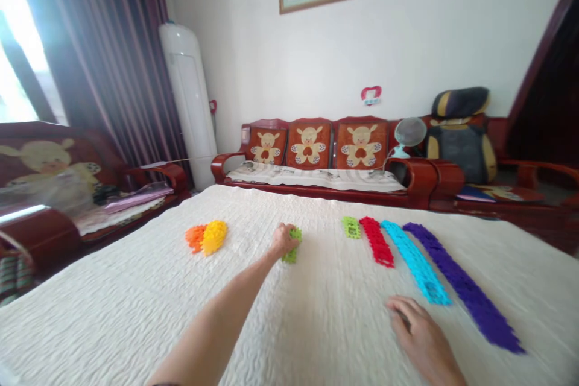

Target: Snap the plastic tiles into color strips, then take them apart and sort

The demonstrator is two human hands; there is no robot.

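Note:
My left hand [283, 240] reaches out over the bed-like white quilted surface, its fingers closed on the left side of a small group of green notched plastic blocks [292, 254]. My right hand [418, 332] is low over the cover at the near right, fingers loosely bent and thumb apart, with nothing in it. Close to it runs a light blue strip [416, 262] of such blocks. To either side of that strip lie a long purple strip [465, 289] and a shorter red one [377, 242]. A short green row [351, 227] sits left of the red.
Yellow blocks [214, 236] and orange blocks [195, 238] lie together on the left of the white quilted cover [136, 289]. Beyond its far edge stand a wooden sofa [312, 193] with bear cushions, a small fan [409, 132] and a white cabinet-like unit [190, 102].

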